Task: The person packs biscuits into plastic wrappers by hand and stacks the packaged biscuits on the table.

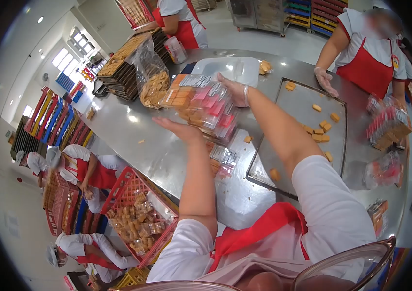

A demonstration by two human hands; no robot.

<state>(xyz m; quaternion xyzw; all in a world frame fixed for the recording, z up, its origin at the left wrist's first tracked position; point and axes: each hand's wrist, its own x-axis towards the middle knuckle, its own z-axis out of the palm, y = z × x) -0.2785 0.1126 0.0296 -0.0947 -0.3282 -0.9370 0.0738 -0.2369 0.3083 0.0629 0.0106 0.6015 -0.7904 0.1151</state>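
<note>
A stack of clear packs of biscuits with pink and white labels lies between my two hands above the steel table. My right hand, in a clear glove, grips the stack's far right side. My left hand is flat with fingers stretched out, along the near left side of the stack; whether its palm bears weight is hidden. Another labelled pack lies on the table under the stack. Left of the stack stands a large clear bag of biscuits.
A metal tray with loose biscuits lies to the right. Behind are a white plastic lid or tub and stacked baking trays. A red crate of packs stands at left. A co-worker's gloved hand and upright packs are at right.
</note>
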